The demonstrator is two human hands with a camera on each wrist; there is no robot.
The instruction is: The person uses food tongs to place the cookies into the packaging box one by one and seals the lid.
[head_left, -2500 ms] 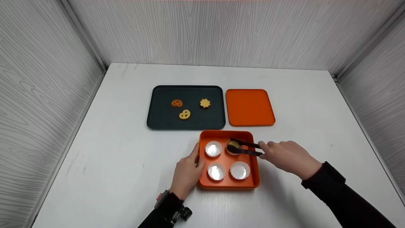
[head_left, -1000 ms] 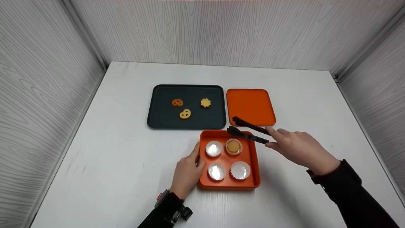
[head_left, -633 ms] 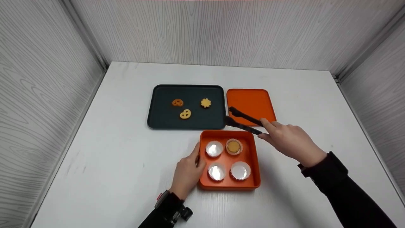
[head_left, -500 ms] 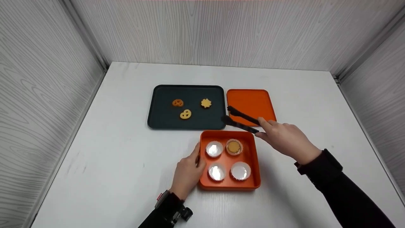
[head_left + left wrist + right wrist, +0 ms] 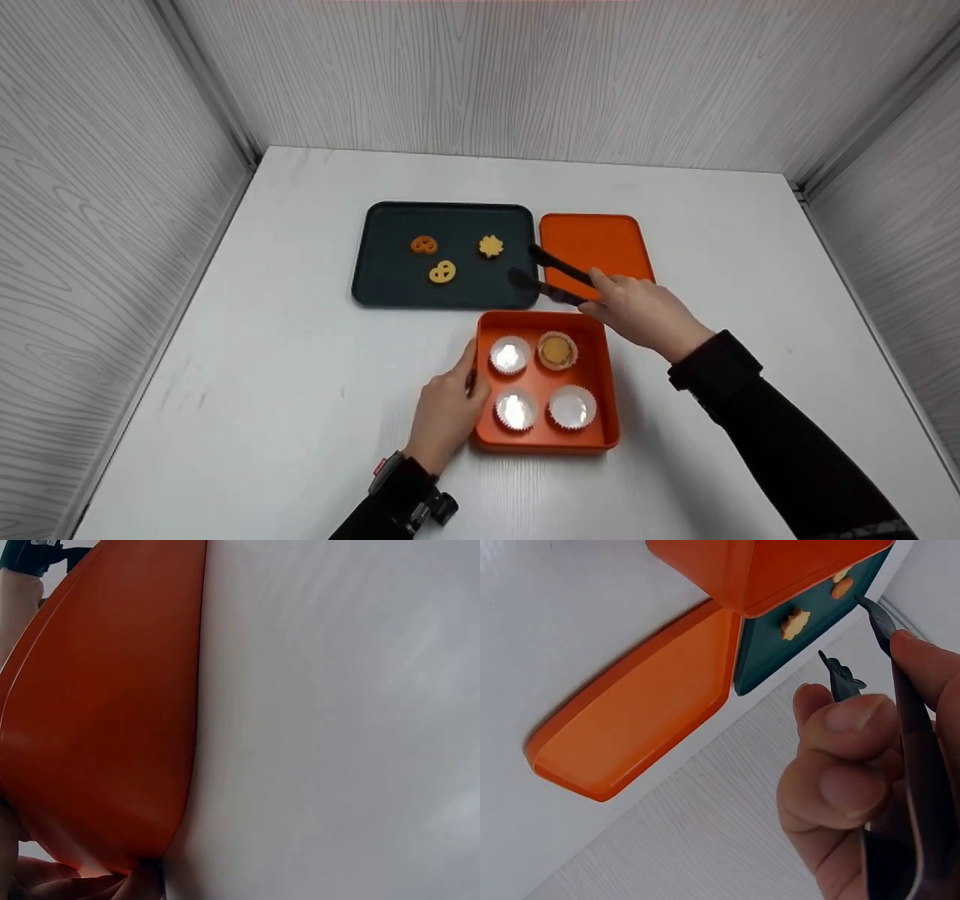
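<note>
My right hand (image 5: 643,311) grips black tongs (image 5: 559,266), their tips spread apart over the right edge of the dark tray (image 5: 390,292), with nothing between them. Left of the tips lies a flower-shaped cookie (image 5: 491,246); farther left are a brown pretzel cookie (image 5: 424,244) and a pale one (image 5: 442,272). My left hand (image 5: 446,409) holds the left wall of an orange box (image 5: 536,444), whose outer side fills much of the left wrist view. Inside it sit several white paper cups (image 5: 510,355); the back right one contains a round yellow cookie (image 5: 556,350).
A flat orange lid-like tray (image 5: 600,240) lies right of the dark tray, partly beneath the right hand and tongs in the head view. Grey wood-grain panels (image 5: 480,75) stand at the back and both sides of the white table (image 5: 262,360).
The tongs let go of the round cookie in the back right cup, lifted away with tips spread, then moved back and left to the dark tray. The left hand stays on the box.
</note>
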